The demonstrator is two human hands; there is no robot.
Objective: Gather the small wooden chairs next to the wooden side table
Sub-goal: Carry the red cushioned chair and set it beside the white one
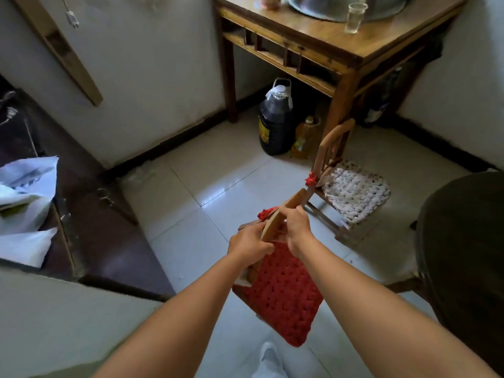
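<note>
A small wooden chair with a red woven seat (283,296) hangs above the tiled floor in both my hands. My left hand (249,245) and my right hand (296,227) are closed on its wooden backrest, one on each side. A second small wooden chair with a white woven seat (354,190) stands on the floor just ahead to the right, beside the leg of the wooden side table (343,47). The two chairs are close, the red one's backrest nearly touching the white one's frame.
A dark jug (275,124) and a yellow oil bottle (305,140) stand under the table. A metal basin and a glass (354,17) sit on top. A dark round object (463,255) fills the right side; a dark cabinet with white bags (24,195) is at left.
</note>
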